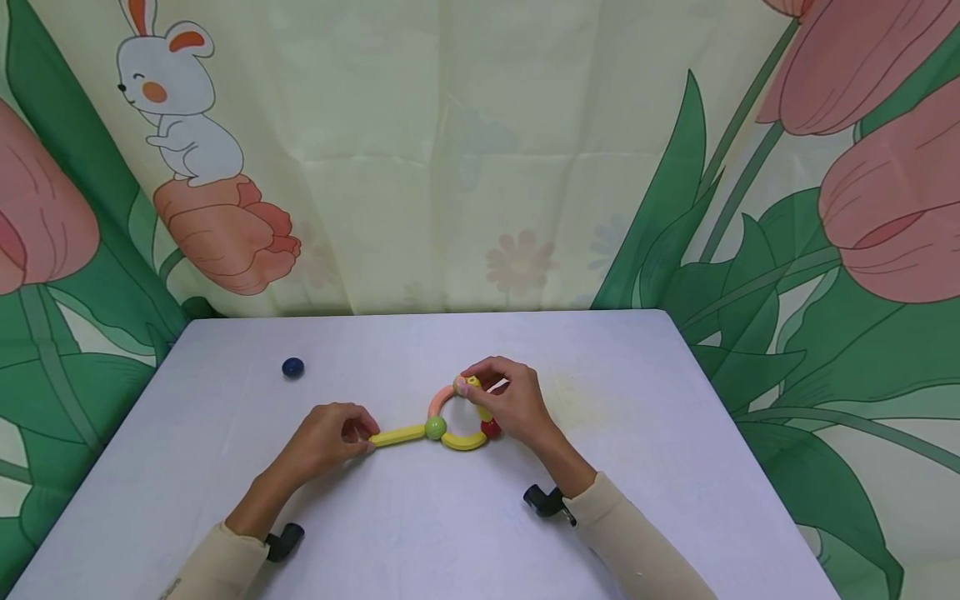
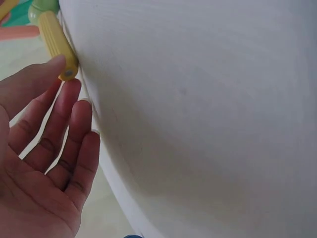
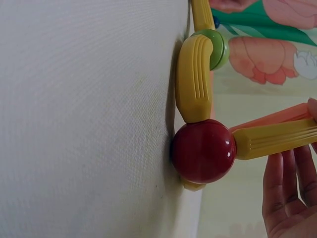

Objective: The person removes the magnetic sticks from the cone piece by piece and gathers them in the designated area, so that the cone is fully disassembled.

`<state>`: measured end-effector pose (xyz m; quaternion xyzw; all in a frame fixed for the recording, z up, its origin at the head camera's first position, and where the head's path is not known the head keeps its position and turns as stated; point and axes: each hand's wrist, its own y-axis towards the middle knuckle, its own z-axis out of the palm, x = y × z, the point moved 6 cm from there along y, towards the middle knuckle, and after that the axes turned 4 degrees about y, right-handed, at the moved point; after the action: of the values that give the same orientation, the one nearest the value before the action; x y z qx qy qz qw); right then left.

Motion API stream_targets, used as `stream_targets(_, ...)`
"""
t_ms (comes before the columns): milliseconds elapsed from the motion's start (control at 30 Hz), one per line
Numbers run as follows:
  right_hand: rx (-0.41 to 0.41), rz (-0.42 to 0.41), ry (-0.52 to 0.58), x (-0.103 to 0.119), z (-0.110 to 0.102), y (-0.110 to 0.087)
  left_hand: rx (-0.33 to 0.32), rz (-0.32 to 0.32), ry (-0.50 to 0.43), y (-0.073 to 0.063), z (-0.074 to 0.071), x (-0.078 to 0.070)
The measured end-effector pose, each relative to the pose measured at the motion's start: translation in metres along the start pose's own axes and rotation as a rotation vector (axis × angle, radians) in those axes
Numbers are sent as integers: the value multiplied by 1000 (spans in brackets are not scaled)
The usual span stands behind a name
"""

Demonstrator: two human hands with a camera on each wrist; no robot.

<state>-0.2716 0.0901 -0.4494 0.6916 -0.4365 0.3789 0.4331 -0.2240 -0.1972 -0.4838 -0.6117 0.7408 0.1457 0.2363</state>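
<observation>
A ring of toy rods and balls lies on the table. Its green ball point(image 1: 436, 428) joins a straight yellow rod point(image 1: 399, 436), a curved salmon rod point(image 1: 437, 403) and a curved yellow rod point(image 1: 463, 442). That curved rod runs to a red ball point(image 3: 203, 151), from which another yellow rod point(image 3: 277, 139) rises. My left hand point(image 1: 330, 437) pinches the straight rod's free end between thumb and fingertips, the other fingers loosely bent. At the ring's far side my right hand point(image 1: 517, 400) pinches the rod ends; its fingers partly hide the joint there.
A dark blue ball point(image 1: 293, 367) lies at the back left of the white table point(image 1: 622, 500). Behind the table's far edge hangs a curtain point(image 1: 450, 167) printed with tulips and a rabbit. Black wrist cameras point(image 1: 285, 542) sit at both sleeves.
</observation>
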Motion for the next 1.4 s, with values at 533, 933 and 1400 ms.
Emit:
stream_targets(533, -2, -10, -9, -1, 1, -1, -58, 33, -32, 5, -5, -18)
stream_targets(933, 1, -11, -25, 1, 0, -2, -211, 181, -152, 19, -12, -69)
stream_targets(1400, 6, -5, -9, 0, 1, -1, -282, 250, -290, 39, -7, -101)
